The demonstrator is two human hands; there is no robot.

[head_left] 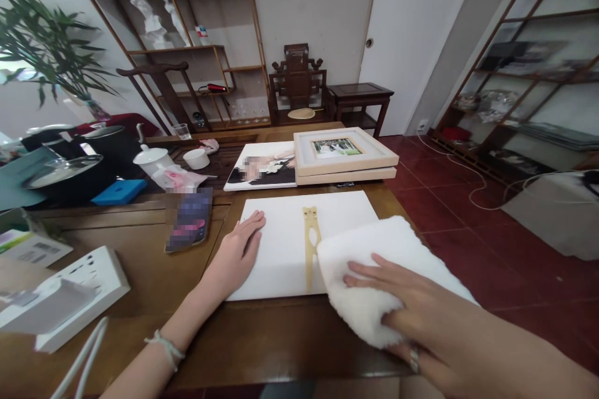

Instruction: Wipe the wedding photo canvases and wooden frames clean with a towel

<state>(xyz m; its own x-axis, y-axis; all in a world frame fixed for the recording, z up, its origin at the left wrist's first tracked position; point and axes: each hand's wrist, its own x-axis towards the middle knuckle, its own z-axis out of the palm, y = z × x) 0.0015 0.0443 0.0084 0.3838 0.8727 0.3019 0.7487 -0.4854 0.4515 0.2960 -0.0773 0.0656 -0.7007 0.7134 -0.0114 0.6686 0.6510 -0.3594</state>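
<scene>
A white rectangular board [276,262] lies flat on the wooden table, with a slim tan strip [309,262], holed and fitted with small fasteners at its top, running down its middle. My left hand [241,249] rests flat on the board's left edge, fingers stretched out and holding nothing. Over the board's right part spreads a fluffy white cloth [388,237], which hangs past the near right corner. My right hand [397,299] presses on this cloth and grips a fold of it near the thumb. The cloth hides the board's lower right corner.
Behind the board lie stacked light wood picture frames [346,168] and a photo panel [262,165]. To the left are a phone [189,221], a blue block [119,191], a white cup [196,158], a dark pot [70,177] and a white power strip [88,293] with a cable.
</scene>
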